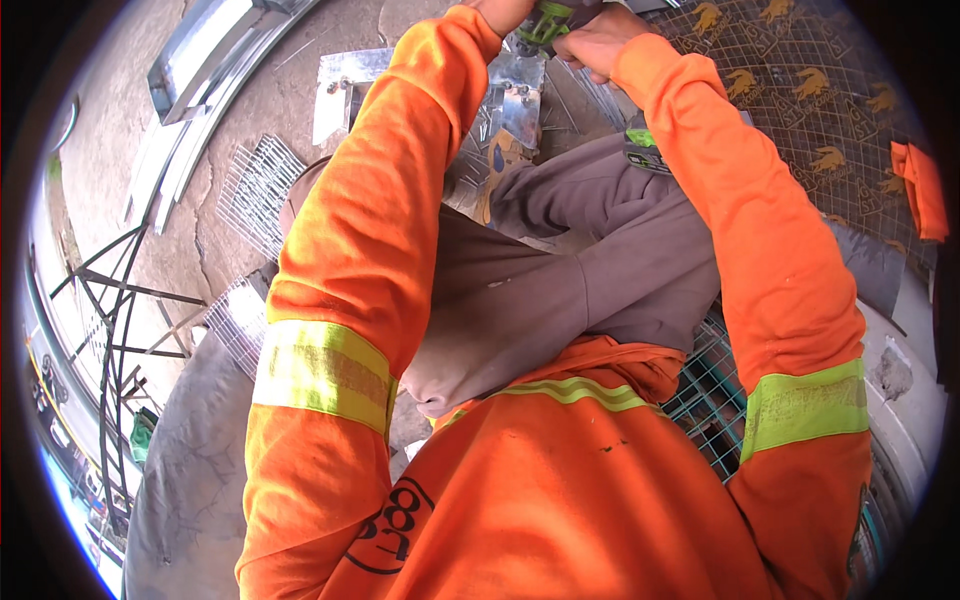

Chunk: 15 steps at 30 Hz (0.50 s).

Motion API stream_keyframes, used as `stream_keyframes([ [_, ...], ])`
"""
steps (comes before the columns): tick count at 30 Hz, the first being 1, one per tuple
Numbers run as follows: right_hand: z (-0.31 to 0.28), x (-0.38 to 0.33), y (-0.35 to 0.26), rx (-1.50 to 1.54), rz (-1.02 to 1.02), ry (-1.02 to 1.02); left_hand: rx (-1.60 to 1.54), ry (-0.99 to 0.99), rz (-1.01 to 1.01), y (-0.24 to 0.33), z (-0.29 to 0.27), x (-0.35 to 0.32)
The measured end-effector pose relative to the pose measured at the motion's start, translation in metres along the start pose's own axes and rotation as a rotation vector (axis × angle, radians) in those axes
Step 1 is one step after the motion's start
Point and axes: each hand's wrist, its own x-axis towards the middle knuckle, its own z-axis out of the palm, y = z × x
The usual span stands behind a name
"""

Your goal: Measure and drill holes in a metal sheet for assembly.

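Observation:
At the upper edge, my right hand (600, 42) has its fingers curled round a green and black power drill (545, 27), whose upper part is cut off by the picture's rim. My left hand (502, 12) is at the drill's left side, mostly out of the picture, so its fingers are hidden. Just below the drill lies a shiny bent sheet-metal piece (515, 105) with bolts on it. A similar metal plate (335, 115) shows left of it, partly behind my left sleeve. A green and black battery pack (645, 150) shows by my leg, under my right forearm.
Wire mesh panels (262, 195) lie left of my legs. Long metal channels (185, 150) lie on the concrete at upper left, above a dark metal frame (115, 320). A dark patterned sheet (790, 110) spreads at upper right, with an orange cloth (918, 190) at its edge. Green wire grid (708, 395) shows beside my waist.

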Motion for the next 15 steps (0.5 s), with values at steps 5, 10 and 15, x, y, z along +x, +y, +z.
stream_keyframes([
  [5,-0.002,-0.004,-0.008,0.068,0.108,-0.007,-0.017,0.058,-0.023,-0.001,0.0,-0.004],
  [10,0.002,0.005,-0.005,-0.05,0.015,-0.042,-0.023,0.076,-0.055,0.002,-0.002,-0.008],
  [15,0.017,0.026,0.026,-0.192,-0.25,0.158,-0.109,0.196,-0.08,0.002,0.007,-0.006],
])
